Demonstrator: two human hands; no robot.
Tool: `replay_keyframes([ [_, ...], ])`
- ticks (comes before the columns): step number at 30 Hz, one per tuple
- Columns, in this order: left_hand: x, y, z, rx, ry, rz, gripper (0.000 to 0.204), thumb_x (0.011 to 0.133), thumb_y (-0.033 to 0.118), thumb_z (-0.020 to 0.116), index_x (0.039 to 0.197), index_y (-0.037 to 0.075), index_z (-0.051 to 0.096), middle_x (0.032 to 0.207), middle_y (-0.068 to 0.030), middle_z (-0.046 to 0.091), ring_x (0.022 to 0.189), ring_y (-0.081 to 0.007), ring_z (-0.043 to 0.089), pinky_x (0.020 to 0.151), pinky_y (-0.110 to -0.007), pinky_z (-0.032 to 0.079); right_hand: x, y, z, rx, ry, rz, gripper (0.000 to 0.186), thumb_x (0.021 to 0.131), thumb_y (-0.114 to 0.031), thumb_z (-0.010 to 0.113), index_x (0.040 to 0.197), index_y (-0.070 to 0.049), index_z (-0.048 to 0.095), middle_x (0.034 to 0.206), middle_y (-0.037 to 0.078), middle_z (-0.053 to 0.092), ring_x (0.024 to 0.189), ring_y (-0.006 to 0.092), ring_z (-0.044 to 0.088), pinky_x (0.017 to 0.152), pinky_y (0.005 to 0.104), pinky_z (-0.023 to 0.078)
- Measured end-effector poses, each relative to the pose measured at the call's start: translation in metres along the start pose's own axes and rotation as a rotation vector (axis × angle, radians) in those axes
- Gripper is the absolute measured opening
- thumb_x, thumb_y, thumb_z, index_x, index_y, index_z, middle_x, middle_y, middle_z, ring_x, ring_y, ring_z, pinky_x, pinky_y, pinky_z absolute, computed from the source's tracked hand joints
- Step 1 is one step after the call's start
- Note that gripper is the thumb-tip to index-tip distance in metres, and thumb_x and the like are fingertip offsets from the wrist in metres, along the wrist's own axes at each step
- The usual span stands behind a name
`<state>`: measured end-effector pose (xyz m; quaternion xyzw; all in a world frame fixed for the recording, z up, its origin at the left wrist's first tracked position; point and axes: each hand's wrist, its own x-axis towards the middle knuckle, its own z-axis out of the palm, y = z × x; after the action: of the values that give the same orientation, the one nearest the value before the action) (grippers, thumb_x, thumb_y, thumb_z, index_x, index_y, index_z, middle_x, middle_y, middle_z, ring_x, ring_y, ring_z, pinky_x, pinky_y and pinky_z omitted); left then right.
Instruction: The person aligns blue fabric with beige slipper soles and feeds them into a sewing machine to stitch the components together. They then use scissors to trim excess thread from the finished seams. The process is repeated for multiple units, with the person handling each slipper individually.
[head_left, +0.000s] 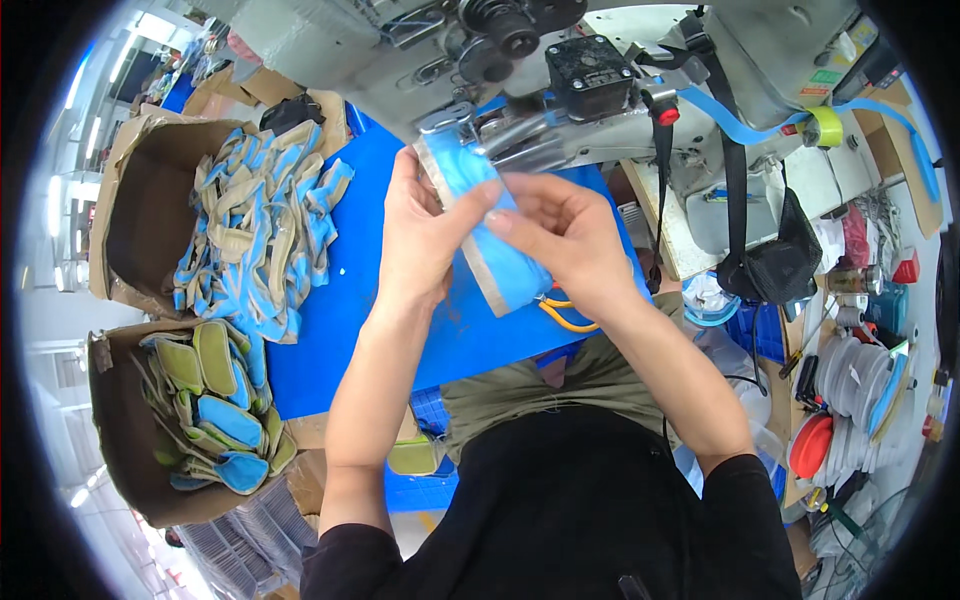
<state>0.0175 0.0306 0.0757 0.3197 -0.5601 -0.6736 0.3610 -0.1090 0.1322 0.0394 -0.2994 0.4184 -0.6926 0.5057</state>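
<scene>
Between my two hands is a blue fabric piece with beige edging (512, 272), held tilted above the blue tabletop (350, 350). My left hand (428, 215) grips its left side, the thumb pressed on the blue face. On the right side my right hand (570, 230) pinches it with thumb and fingers; its fingertips are a little blurred. Just beyond the piece is the head of a grey sewing machine (350, 70). Orange-handled scissors (568, 318) lie below the fabric, partly hidden by it and my right hand.
At left, a cardboard box (140, 215) stands by a heap of blue-and-beige strips (265, 220). A nearer box (115, 430) holds green-and-blue padded pieces (225, 415). Blue tape (730, 125) runs across the machine at upper right. Several white reels (850, 385) stand at far right.
</scene>
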Motion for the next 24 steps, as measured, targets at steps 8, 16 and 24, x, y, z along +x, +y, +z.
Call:
replay_keyframes([
  [8,-0.002,0.001,0.000,-0.046,-0.014,-0.019,0.056,0.086,-0.003,0.078,0.132,0.000,0.045,0.108,-0.0094,0.070,0.099,-0.0161,0.071,0.085,-0.031,0.058,0.001,0.010,0.006,0.236,-0.025,0.068,0.042,0.097,-0.009,0.075,0.135,0.003,0.065,0.104,0.005,0.075,0.088,0.0058,0.067,0.075,0.0223,0.053],
  [16,-0.004,0.001,0.001,-0.044,0.003,-0.016,0.056,0.087,-0.003,0.078,0.133,0.000,0.046,0.111,-0.0098,0.069,0.100,-0.0167,0.070,0.086,-0.032,0.058,-0.003,0.016,0.006,0.335,-0.037,0.081,0.042,0.099,-0.010,0.073,0.138,0.003,0.063,0.101,0.004,0.074,0.086,0.0059,0.067,0.073,0.0227,0.053],
  [24,-0.003,0.001,0.002,-0.042,0.000,-0.037,0.055,0.087,-0.003,0.078,0.132,-0.001,0.046,0.110,-0.0101,0.069,0.100,-0.0167,0.070,0.085,-0.032,0.059,-0.005,0.015,0.005,0.356,-0.050,0.074,0.042,0.100,-0.008,0.071,0.139,0.003,0.062,0.102,0.005,0.074,0.088,0.0063,0.067,0.075,0.0230,0.054],
])
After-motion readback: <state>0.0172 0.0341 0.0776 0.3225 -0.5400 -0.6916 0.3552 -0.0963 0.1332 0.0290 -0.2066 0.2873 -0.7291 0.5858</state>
